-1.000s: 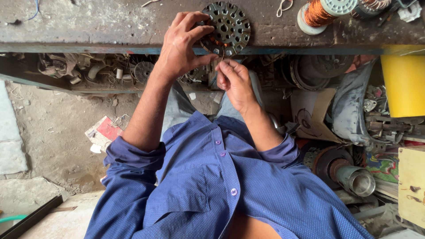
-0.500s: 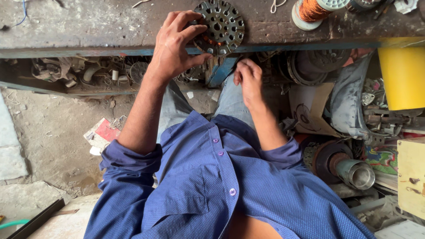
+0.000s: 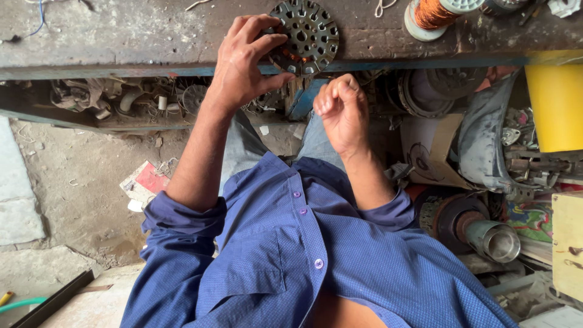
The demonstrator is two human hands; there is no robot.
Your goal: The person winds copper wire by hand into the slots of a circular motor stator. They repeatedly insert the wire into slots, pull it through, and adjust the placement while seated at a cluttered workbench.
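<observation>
A round slotted metal stator [image 3: 311, 29] with copper winding in its slots lies at the front edge of a worn workbench [image 3: 121, 36]. My left hand [image 3: 246, 64] grips its left rim, fingers spread over the top and thumb underneath. Just below the bench edge and to the right of the stator, my right hand [image 3: 343, 109] has its fingers curled shut. It pinches a faint thin wire that runs back toward the stator. Blue shirt sleeves are rolled up on both arms.
A spool of copper wire [image 3: 432, 15] stands on the bench to the right. A yellow container [image 3: 555, 103], a metal cylinder [image 3: 499, 242] and motor parts crowd the right side. Scrap fills the shelf [image 3: 121, 100] under the bench. A red and white packet [image 3: 146, 181] lies on the floor.
My right hand has drawn back from the stator, down and toward my body, and its fingers have curled shut. My left hand keeps its grip on the stator.
</observation>
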